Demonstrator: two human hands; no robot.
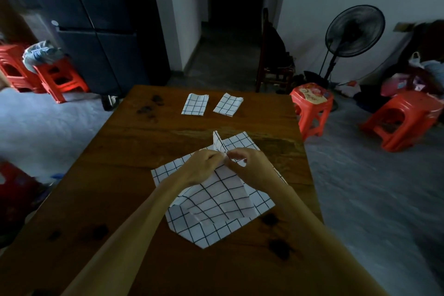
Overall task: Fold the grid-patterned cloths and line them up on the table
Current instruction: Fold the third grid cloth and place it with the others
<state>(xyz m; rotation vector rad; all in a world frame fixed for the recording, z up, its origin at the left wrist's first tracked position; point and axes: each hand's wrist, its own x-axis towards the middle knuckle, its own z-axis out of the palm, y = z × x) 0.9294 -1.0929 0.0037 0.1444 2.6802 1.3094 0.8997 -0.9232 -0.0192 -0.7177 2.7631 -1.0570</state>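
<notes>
A white cloth with a black grid (pixel 216 202) lies partly lifted in the middle of the wooden table (pixel 120 175), on top of other spread grid cloth. My left hand (pixel 204 166) and my right hand (pixel 249 163) meet above it, and both pinch the same raised edge of the cloth, which stands up in a small peak between them. Two folded grid cloths lie side by side near the far edge of the table, one on the left (pixel 195 104) and one on the right (pixel 228 104).
Red plastic stools stand to the right of the table (pixel 312 108) (pixel 406 120) and at the far left (pixel 60 77). A black standing fan (pixel 353 31) is at the back right. A dark fridge (pixel 96 19) and a wooden chair (pixel 274 55) stand behind the table.
</notes>
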